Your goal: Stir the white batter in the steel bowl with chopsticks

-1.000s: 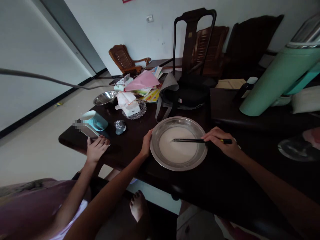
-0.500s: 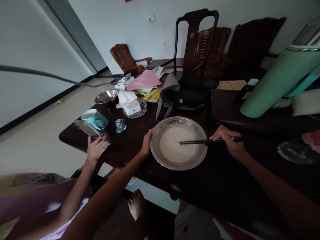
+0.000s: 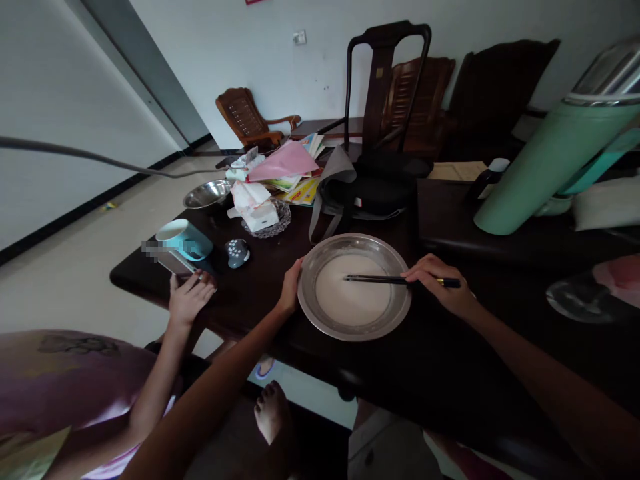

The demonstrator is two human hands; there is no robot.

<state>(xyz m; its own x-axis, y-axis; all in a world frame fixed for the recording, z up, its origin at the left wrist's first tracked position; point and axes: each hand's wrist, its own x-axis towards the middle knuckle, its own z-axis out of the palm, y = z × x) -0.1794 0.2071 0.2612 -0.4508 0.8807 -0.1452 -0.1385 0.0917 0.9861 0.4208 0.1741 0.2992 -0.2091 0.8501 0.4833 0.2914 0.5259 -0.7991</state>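
Observation:
A round metal bowl (image 3: 306,293) stands on the dark table, with a pale, creamy liquid (image 3: 350,303) in it. My left hand (image 3: 291,287) grips the bowl's left rim; part of its fingers is hidden behind the wall. Black chopsticks (image 3: 377,279) are held in my right hand (image 3: 443,283) at the bowl's right side. Their tips dip into the liquid near its middle, and the sticks lie close together, almost level.
At left, another person's hand (image 3: 191,293) is by a phone-like object near a light blue mug (image 3: 187,240). A grey patterned object (image 3: 237,253), tissue pack (image 3: 260,217), metal basin (image 3: 207,195) and black bag (image 3: 373,190) lie beyond. A green thermos (image 3: 545,160) stands right.
My right hand and the chopsticks have moved left, bringing the tips further left in the liquid. My left hand stays on the bowl's rim. The view has shifted slightly.

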